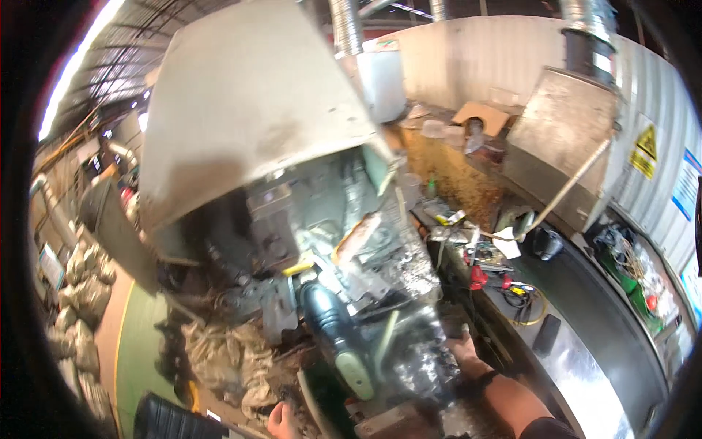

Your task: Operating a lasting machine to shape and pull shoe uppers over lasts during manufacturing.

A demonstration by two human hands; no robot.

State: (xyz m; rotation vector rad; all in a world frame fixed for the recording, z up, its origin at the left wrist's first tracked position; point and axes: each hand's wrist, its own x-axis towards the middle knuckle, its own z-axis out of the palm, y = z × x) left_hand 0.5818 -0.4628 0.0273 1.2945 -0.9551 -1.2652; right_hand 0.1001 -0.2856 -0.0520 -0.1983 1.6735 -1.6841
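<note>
My left hand is at the lower edge, its fingers curled together; what they hold, if anything, is hidden. My right hand reaches to the right side of the dirty metal bench. Its fingers close around something dark that I cannot make out. Between my hands, nearer the left, lies a long dark teal, ribbed thing with a pale rounded end, blurred. Beside it is a thin pale stick. Both are apart from my hands. A yellow-edged piece lies farther in.
A large grey metal hood overhangs the bench. To the right, a side table bears a red-handled tool, a yellow cable and a black oblong. Crumpled tan sacks lie at left. A slanted pole stands farther right.
</note>
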